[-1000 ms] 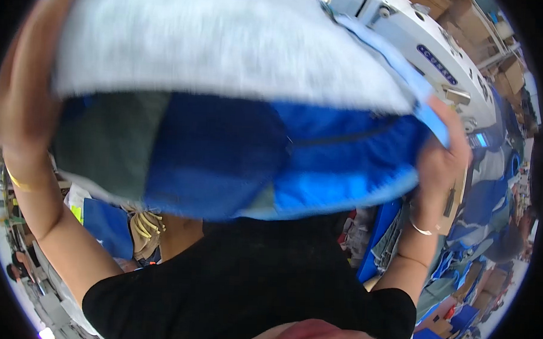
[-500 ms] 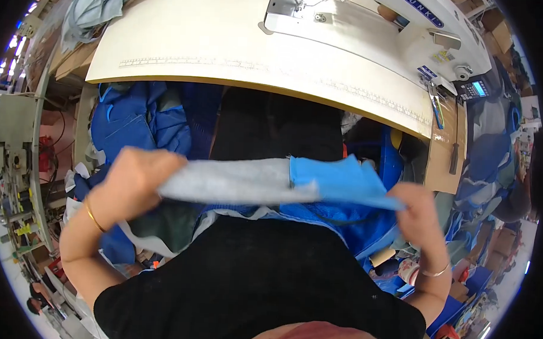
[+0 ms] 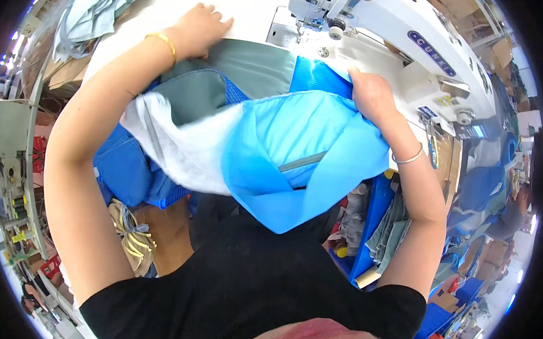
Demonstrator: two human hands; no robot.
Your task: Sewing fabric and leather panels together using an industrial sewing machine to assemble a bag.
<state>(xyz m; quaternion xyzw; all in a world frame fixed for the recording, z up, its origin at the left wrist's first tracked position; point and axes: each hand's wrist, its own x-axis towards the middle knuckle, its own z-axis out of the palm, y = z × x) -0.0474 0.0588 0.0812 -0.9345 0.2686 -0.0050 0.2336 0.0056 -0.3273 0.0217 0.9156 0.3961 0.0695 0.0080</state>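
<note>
A sewn fabric piece [image 3: 307,188] in bright blue, white and grey-green spreads across the table's front, its lower part hanging over the edge toward me. A dark grey strip [image 3: 303,161] runs across its blue inner side. My left hand [image 3: 198,30] rests on the white table beside the grey-green section [image 3: 257,64], fingers stretched and apart. On the other side, my right hand [image 3: 373,95] pinches the blue edge between thumb and fingers. Just beyond the blue edge is the needle area of a white sewing machine [image 3: 299,34].
The white table [image 3: 160,7] carries the machine, whose arm reaches to the right. Grey cloth pieces [image 3: 94,20] are stacked at the far left. Scissors [image 3: 431,136] lie at the table's right. Blue cloth [image 3: 122,170] and a bundle of tan strips [image 3: 134,236] sit below.
Both hands have moved forward from above my lap to the table, carrying the fabric piece, which has opened out. My left hand has let go of its end; my right keeps a grip.
</note>
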